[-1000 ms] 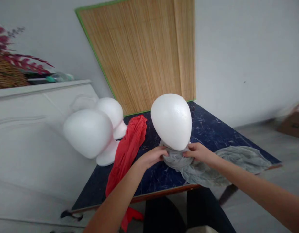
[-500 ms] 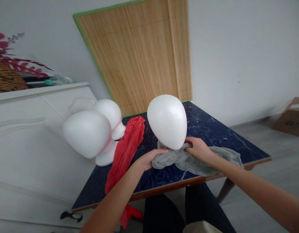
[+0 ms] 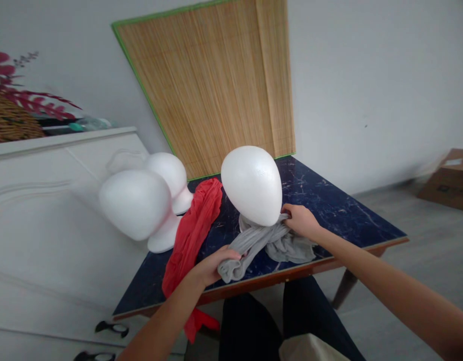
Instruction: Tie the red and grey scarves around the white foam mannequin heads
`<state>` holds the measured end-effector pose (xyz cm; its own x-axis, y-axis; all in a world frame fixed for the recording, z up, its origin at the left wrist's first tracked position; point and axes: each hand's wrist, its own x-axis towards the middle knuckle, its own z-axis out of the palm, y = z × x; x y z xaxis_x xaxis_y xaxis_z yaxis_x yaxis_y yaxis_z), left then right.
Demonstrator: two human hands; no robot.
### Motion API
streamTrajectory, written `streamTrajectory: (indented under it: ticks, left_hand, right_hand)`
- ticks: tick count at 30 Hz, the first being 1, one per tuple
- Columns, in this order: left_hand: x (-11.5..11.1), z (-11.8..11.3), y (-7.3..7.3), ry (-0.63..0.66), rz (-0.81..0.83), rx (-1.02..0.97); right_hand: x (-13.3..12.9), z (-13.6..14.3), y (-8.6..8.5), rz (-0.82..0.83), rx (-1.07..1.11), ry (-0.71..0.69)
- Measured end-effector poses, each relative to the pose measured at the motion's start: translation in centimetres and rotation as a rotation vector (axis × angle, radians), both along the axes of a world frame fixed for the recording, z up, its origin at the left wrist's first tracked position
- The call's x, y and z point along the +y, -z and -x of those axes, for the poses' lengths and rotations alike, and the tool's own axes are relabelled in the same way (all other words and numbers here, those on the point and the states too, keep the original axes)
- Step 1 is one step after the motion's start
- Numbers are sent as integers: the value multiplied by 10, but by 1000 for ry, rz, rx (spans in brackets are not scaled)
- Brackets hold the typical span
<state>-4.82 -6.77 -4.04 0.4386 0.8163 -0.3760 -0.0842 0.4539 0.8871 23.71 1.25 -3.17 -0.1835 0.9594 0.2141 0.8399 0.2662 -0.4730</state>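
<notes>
Cloth (image 3: 254, 239), one grey length, ran between left hand (image 3: 216, 261) and right hand (image 3: 301, 220), both sets of fingers gripping it, below one white head (image 3: 252, 185). Under the fingers lay one blue table (image 3: 329, 205); beyond, one bamboo mat (image 3: 216, 90) and pale wall (image 3: 367, 75); leftward, one red cloth (image 3: 192, 225), two other heads (image 3: 136, 203).

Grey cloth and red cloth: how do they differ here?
The grey cloth is held by the left hand and right hand; neither holds the red cloth. The red cloth lies lengthwise, trailing past the table edge; the grey cloth is gathered by the central white head form. Both look wrinkled.
</notes>
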Motion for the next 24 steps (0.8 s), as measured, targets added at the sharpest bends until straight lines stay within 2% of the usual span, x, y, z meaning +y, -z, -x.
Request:
streamTrajectory:
  ticks: [3, 5, 9, 12, 20, 22, 24]
  left_hand:
    - [-12, 14, -8, 99, -7, 38]
    - [-20, 19, -10, 116, -69, 10]
    - [-36, 20, -3, 122, -138, -183]
    - [-51, 19, 3, 133, -30, -306]
    - [-102, 10, 11, 292, 168, -341]
    - [-111, 7, 14, 324, 152, -269]
    - [-117, 8, 15, 354, 65, -200]
  right_hand:
    - [3, -1, -2, -1, 12, 2]
    - [4, 1, -2, 4, 28, -7]
    - [8, 6, 3, 32, 75, -30]
    - [11, 7, 4, 50, 123, -46]
    - [19, 9, 6, 225, 363, -67]
    - [22, 12, 9, 286, 459, -69]
    - [25, 16, 13, 342, 561, -67]
